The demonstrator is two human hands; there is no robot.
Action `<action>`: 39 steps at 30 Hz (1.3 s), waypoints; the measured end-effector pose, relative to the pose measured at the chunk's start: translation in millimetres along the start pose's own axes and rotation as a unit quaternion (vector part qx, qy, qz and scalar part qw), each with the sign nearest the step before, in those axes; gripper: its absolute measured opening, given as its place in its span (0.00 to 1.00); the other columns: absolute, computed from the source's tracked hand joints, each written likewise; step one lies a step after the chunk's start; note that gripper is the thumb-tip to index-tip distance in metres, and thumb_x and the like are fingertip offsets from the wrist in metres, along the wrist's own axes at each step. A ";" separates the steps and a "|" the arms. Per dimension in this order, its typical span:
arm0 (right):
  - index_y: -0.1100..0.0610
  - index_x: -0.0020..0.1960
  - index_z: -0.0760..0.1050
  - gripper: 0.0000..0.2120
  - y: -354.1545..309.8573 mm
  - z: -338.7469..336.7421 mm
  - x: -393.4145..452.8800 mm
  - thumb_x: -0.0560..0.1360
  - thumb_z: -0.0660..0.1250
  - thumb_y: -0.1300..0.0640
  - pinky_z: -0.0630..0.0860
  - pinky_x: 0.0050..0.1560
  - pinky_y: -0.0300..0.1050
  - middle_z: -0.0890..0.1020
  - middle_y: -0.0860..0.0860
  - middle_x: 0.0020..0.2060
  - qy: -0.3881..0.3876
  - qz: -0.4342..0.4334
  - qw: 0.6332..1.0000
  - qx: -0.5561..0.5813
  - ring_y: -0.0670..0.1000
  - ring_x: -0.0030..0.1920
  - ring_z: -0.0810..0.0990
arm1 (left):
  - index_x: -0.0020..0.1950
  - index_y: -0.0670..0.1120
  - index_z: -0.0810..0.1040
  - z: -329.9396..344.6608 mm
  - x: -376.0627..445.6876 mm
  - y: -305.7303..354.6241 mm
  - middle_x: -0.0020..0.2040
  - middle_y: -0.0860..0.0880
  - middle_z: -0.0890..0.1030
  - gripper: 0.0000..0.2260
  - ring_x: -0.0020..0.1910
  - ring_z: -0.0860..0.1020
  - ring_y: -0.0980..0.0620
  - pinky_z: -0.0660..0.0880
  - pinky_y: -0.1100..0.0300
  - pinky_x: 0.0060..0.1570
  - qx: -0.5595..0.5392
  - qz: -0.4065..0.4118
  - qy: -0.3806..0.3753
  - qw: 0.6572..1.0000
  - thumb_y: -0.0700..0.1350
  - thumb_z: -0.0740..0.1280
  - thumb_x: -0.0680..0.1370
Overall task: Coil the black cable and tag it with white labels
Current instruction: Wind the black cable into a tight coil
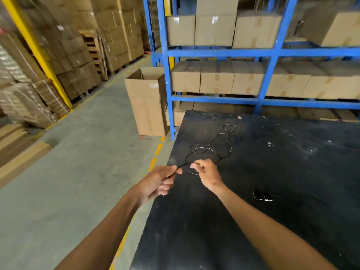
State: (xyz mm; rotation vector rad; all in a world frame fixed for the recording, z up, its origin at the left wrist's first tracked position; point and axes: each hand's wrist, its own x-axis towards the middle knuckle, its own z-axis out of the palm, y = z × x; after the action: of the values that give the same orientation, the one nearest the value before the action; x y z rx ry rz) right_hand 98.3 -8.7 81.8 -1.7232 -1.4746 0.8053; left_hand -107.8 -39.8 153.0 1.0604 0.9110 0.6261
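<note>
A thin black cable (211, 148) lies in loose loops on the black table (282, 172), running back toward its far edge. My left hand (161, 182) pinches one end of the cable at the table's left edge. Just to its right, my right hand (206, 172) grips the same cable, a short taut stretch running between the two hands. Two small dark pieces with white edges (263, 196) lie on the table to the right of my right forearm; what they are is unclear.
Blue metal shelving (270, 73) full of cardboard boxes stands behind the table. An open tall cardboard box (148, 102) stands on the concrete floor at the rack's left corner. Stacked, wrapped cartons and pallets (58, 61) line the aisle on the left.
</note>
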 end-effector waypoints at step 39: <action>0.59 0.51 0.78 0.14 -98.6 17.2 -78.7 0.85 0.57 0.55 0.71 0.38 0.40 0.76 0.51 0.34 -0.067 -0.141 0.981 0.114 0.47 0.33 0.74 | 0.45 0.43 0.79 -35.9 -61.1 72.2 0.26 0.55 0.64 0.11 0.25 0.53 0.56 0.54 0.65 0.22 -0.187 0.184 -0.124 0.957 0.45 0.59 0.79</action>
State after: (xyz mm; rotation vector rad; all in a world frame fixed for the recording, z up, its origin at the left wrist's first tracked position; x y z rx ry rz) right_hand 18.9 -75.7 155.4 -1.2779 -1.6023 0.9120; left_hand -170.4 -45.1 232.4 0.9416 0.3547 0.9101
